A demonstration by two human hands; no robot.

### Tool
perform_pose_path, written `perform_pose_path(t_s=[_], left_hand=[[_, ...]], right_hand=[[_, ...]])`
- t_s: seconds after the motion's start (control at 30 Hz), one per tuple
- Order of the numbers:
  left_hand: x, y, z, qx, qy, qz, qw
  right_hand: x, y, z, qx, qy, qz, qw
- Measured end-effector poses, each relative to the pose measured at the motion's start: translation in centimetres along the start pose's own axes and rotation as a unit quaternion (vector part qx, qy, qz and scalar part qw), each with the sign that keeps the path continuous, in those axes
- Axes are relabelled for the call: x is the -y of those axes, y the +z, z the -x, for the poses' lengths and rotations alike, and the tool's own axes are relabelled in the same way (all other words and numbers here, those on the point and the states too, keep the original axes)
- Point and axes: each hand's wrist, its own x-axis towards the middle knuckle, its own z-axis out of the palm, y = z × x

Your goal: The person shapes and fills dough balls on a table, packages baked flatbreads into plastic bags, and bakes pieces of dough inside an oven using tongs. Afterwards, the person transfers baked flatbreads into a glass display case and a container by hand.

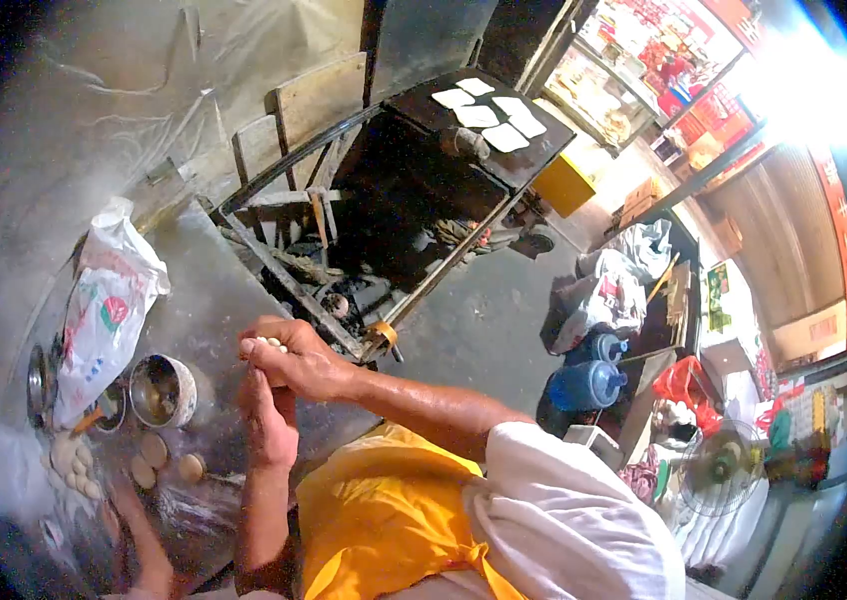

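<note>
My right hand (306,358) is closed around pale dough (270,345), and small rounded bits of it show between the fingers. My left hand (269,425) meets it from below, fingers pressed together against the dough; its grip is partly hidden. Both hands are over the floury grey worktop (229,300). Left of them is a round pot (166,390) with something dark inside. Beneath that lie flattened dough rounds (149,455) and a smaller round piece (192,467). Several pale dough balls (74,468) sit farther left.
Another person's forearm (149,550) reaches in at lower left. A white plastic bag (112,310) stands on the worktop. Several flat dough sheets (477,116) lie on a dark griddle (424,105) beyond. Blue water bottles (586,386) and a fan (724,466) are at right.
</note>
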Motion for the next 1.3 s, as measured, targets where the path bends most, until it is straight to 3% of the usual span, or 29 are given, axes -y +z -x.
perform_pose_path(t_s=[0.17,0.23,0.3,0.33,0.37,0.4,0.47,0.5,0.57,0.7,0.8,0.83,0.9,0.93,0.97,1.0,1.03,1.1,1.2,1.3], left_hand=[[0.4,-2.6,0.4,0.027,0.017,-0.044,0.999],[0.7,-3.3,0.5,0.015,-0.003,-0.076,0.997],[0.4,-1.8,1.0,-0.04,0.003,-0.126,0.991],[0.4,-1.0,1.3,-0.08,0.011,-0.1,0.992],[0.5,-1.3,1.3,-0.083,0.018,-0.099,0.991],[1.0,-1.9,1.6,-0.069,0.023,-0.085,0.994],[0.8,-3.1,1.4,-0.001,0.051,-0.086,0.995],[0.7,-3.6,1.2,-0.064,0.02,-0.088,0.994],[0.6,-3.3,1.1,-0.038,0.091,-0.227,0.969],[0.5,-4.3,1.1,0.017,0.041,-0.162,0.986],[1.0,-5.3,0.9,0.039,0.002,-0.074,0.997],[0.3,-4.9,1.3,0.039,0.002,-0.073,0.997],[-1.6,-4.1,2.4,0.109,0.026,-0.055,0.992],[-0.5,-5.5,2.3,0.059,0.018,-0.061,0.996],[0.7,-7.6,2.0,0.056,0.019,-0.06,0.996],[2.1,-10.2,1.6,0.046,0.05,-0.169,0.983],[3.6,-12.2,1.4,0.035,0.079,-0.276,0.957],[7.5,-16.2,1.0,-0.007,0.116,-0.305,0.945],[13.2,-23.8,1.8,-0.064,0.178,-0.587,0.787],[13.5,-24.0,2.1,-0.06,0.185,-0.598,0.778]], right_hand=[[0.3,1.1,0.3,-0.037,-0.053,0.006,0.998],[2.5,0.9,1.1,0.037,0.096,-0.125,0.987],[0.3,1.1,0.9,0.06,0.098,-0.132,0.985],[-0.4,1.6,0.7,0.023,0.076,-0.115,0.99],[-0.9,1.9,0.3,-0.011,0.051,-0.096,0.994],[0.2,1.8,0.5,0.004,0.113,-0.139,0.984],[1.0,1.7,1.0,0.035,0.101,-0.157,0.982],[1.2,1.6,1.0,0.065,0.087,-0.172,0.979],[-0.5,1.9,1.1,0.081,0.112,-0.171,0.976],[-0.8,2.1,0.8,0.051,0.092,-0.156,0.982],[-3.2,2.0,1.0,0.118,0.043,-0.161,0.979],[-2.2,1.5,1.7,0.145,0.115,-0.165,0.969],[-5.2,1.9,2.5,0.063,-0.014,-0.021,0.998],[-6.5,1.4,2.9,0.064,-0.013,-0.022,0.998],[-7.6,0.6,3.5,0.029,0.004,0.062,0.998],[-8.2,-0.2,4.0,-0.006,0.02,0.145,0.989],[-8.2,-0.9,4.4,-0.024,0.167,0.083,0.982],[-11.7,-2.7,5.7,-0.031,0.198,0.058,0.978],[-11.6,-5.1,7.5,0.002,0.272,0.147,0.951],[-14.2,-6.4,9.3,0.009,0.264,0.203,0.943]])
